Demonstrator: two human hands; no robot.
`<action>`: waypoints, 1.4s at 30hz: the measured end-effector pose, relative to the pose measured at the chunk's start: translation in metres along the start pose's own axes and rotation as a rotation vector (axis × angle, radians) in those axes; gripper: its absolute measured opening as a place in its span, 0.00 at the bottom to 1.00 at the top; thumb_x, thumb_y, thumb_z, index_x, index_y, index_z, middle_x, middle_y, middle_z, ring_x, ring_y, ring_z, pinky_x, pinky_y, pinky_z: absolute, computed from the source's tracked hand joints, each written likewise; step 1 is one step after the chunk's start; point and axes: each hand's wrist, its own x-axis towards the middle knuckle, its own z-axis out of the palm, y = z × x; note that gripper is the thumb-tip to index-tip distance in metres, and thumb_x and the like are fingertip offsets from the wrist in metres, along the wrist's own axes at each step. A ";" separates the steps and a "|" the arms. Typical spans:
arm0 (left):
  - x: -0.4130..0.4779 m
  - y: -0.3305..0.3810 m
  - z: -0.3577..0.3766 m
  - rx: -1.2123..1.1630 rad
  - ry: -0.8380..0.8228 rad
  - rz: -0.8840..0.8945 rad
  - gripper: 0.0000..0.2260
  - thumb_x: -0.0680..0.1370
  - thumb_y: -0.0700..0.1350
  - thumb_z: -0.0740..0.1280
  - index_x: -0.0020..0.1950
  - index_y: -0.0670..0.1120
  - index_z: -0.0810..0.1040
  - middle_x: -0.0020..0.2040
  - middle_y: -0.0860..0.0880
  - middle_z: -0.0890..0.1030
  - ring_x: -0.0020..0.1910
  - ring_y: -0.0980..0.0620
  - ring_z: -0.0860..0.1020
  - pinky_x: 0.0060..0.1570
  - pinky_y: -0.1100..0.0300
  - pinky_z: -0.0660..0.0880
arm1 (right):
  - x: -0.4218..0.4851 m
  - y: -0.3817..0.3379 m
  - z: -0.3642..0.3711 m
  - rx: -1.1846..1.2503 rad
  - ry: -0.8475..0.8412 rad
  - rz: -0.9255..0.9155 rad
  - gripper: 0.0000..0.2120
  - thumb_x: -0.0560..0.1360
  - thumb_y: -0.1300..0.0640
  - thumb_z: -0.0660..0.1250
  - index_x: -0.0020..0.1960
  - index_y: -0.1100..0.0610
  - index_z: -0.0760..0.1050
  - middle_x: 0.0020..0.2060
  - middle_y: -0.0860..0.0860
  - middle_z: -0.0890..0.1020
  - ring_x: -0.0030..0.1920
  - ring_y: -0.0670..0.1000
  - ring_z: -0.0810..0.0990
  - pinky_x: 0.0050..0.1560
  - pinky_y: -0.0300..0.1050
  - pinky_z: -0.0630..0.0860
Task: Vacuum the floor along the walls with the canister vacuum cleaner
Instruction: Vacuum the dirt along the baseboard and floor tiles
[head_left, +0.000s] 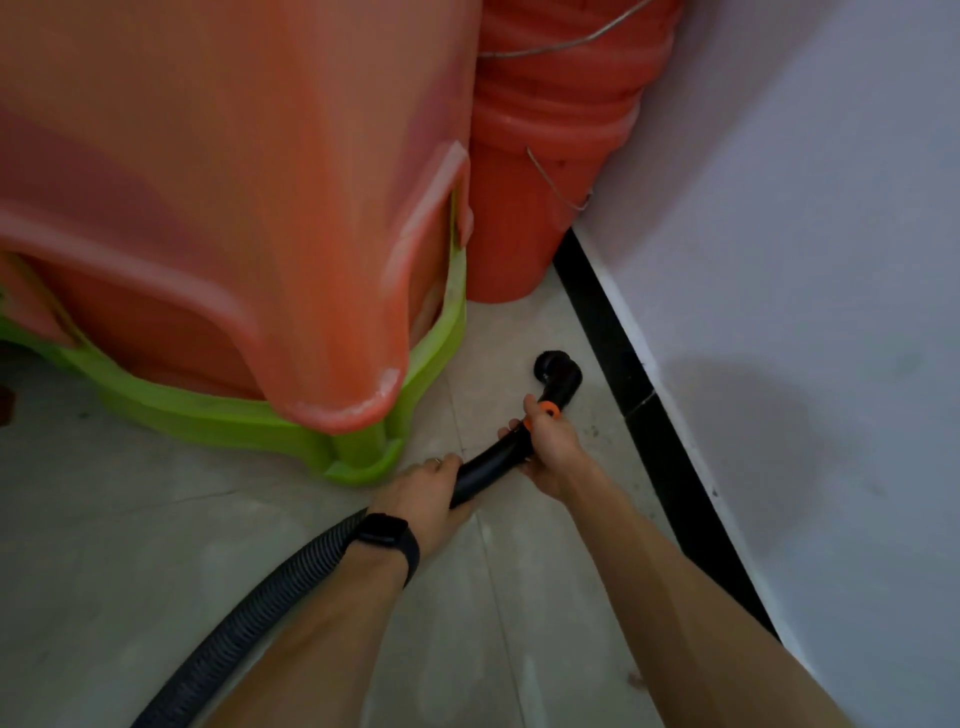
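Note:
A black vacuum nozzle (558, 376) with an orange collar (546, 410) points at the pale tiled floor (524, 332), close to the black skirting (623, 374) under the white wall (805, 234). My right hand (550, 449) grips the black wand just behind the orange collar. My left hand (428, 491), with a black watch on the wrist, holds the curved black handle tube (488, 470) further back. The ribbed grey hose (249, 618) runs from that hand to the lower left edge. The canister itself is out of view.
A stack of orange plastic stools (260, 208) over a green one (249, 421) fills the left. Stacked orange buckets (540, 156) with wire handles stand in the corner against the wall. A narrow strip of floor lies between the stools and the skirting.

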 end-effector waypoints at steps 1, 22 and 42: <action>0.005 0.005 0.002 -0.010 0.015 -0.001 0.16 0.80 0.58 0.61 0.62 0.50 0.69 0.55 0.48 0.78 0.49 0.47 0.77 0.39 0.56 0.70 | 0.005 -0.003 -0.002 -0.007 0.007 -0.009 0.09 0.85 0.51 0.64 0.52 0.56 0.73 0.39 0.53 0.78 0.39 0.52 0.82 0.41 0.49 0.79; 0.068 0.032 0.030 -0.659 0.071 -0.187 0.24 0.67 0.78 0.54 0.42 0.59 0.71 0.34 0.55 0.79 0.29 0.60 0.76 0.23 0.68 0.64 | 0.048 -0.047 -0.001 -0.159 -0.004 -0.222 0.04 0.81 0.59 0.69 0.54 0.55 0.74 0.50 0.56 0.82 0.45 0.54 0.86 0.46 0.53 0.85; 0.003 -0.004 0.015 -0.215 0.068 -0.190 0.18 0.79 0.65 0.58 0.54 0.51 0.67 0.41 0.50 0.76 0.34 0.50 0.74 0.28 0.56 0.68 | 0.013 0.006 0.032 0.082 -0.137 -0.091 0.13 0.85 0.56 0.63 0.68 0.55 0.70 0.50 0.58 0.77 0.47 0.54 0.79 0.35 0.42 0.81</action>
